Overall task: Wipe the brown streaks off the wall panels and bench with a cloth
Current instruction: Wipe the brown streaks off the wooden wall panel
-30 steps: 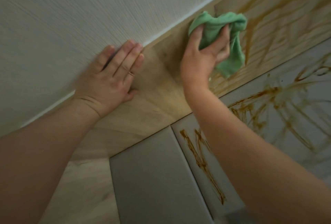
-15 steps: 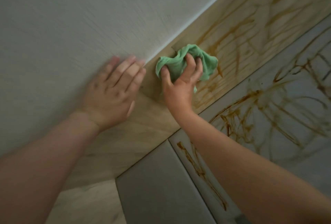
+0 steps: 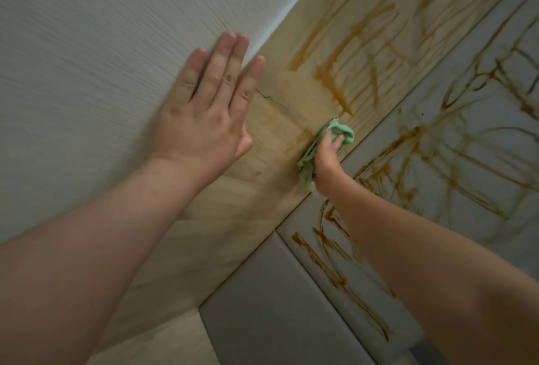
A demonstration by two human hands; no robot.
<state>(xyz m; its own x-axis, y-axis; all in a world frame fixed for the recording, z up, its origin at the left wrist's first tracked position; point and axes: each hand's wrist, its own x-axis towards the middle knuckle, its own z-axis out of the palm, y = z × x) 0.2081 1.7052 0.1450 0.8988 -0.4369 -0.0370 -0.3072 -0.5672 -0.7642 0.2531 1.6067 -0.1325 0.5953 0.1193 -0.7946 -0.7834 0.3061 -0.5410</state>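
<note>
Right hand (image 3: 328, 157) is curled tight round the bunched green cloth (image 3: 345, 132), pressing it onto the wood-grain panel (image 3: 262, 189) right at its lower edge, where it meets the grey padded panel (image 3: 466, 160). Left hand (image 3: 204, 119) is spread flat, fingers straight, braced on the white wall (image 3: 87, 58) and holding nothing.

The brown streaks (image 3: 335, 84) on the wood lie up and to the right of the cloth. The panel's long axis runs on that same diagonal, lower left to upper right. The cloth hand is much the nearer, so a push up along the band looks like the natural stroke.

The wood left of the cloth looks mostly clear, with only a faint tan smear. To the right, the lines are thick, drippy and criss-crossed. The grey panels below carry darker scrawls, apparently untouched. Plenty left, by my reckoning.
</note>
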